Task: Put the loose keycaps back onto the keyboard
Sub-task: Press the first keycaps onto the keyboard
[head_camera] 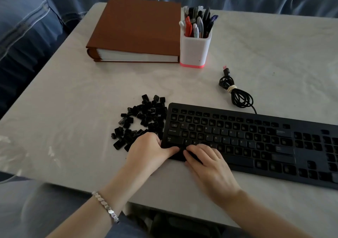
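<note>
A black keyboard (256,140) is being seen flat, many of its sockets being left bare while some lettered caps (216,138) are being held seated in its left-hand rows. Loose black keycaps (140,120) are being seen heaped just beside the keyboard's left end, several tipped over, some touching it.

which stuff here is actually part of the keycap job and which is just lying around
Job:
- keyboard
- keycaps, heaped at its left end
- left hand, holding the keyboard's near left corner
- right hand, fingers on the bottom rows

Lying about:
- binder
- pen pot
- cable, coiled behind the keyboard
</note>
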A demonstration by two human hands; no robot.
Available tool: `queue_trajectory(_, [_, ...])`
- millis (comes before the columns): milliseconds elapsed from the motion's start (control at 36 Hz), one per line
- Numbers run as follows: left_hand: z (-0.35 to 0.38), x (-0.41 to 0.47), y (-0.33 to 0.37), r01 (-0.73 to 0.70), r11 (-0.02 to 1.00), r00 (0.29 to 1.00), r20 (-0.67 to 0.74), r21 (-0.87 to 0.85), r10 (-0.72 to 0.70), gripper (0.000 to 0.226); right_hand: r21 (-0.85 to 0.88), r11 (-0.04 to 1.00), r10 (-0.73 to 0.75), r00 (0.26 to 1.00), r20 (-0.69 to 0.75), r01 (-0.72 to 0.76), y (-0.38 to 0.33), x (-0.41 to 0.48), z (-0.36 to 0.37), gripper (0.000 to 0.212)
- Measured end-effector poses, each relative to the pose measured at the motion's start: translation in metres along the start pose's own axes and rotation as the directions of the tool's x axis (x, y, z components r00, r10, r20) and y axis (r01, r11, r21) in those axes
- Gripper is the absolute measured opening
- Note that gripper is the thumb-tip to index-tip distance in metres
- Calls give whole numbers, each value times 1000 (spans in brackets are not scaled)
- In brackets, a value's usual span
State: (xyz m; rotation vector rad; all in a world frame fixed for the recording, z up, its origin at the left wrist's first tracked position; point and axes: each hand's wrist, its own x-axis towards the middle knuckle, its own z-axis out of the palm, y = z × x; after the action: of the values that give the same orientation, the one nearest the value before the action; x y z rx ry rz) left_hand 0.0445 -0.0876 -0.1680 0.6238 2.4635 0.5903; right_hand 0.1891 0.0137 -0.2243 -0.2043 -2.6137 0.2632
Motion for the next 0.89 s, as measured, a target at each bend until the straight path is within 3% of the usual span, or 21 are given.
queue_trajectory(278, [-2, -1, 6, 10, 1000, 999, 33, -9, -10, 57, 35, 996, -89, 995, 48, 87, 6, 7, -1, 22])
queue_trajectory(417, [-3, -3, 9, 6, 1000, 1000, 12, 16, -6, 49, 63, 995, -82, 992, 100, 76, 8, 8, -3, 24])
queue_trajectory(556, [-5, 0, 0, 0, 1000, 999, 36, 5, 0, 37, 294, 940, 137, 981, 135, -172, 4, 15, -13, 27])
queue_trajectory(667, [-7, 3, -5, 0, 1000, 999, 51, -16, 1, 30, 335, 882, 291, 942, 166, -332, 2, 20, -18, 26])
queue_trajectory(889, [-6, 2, -2, 20, 1000, 998, 52, 24, -21, 31, 227, 910, 302, 931, 205, -346, -5, 34, -17, 22])
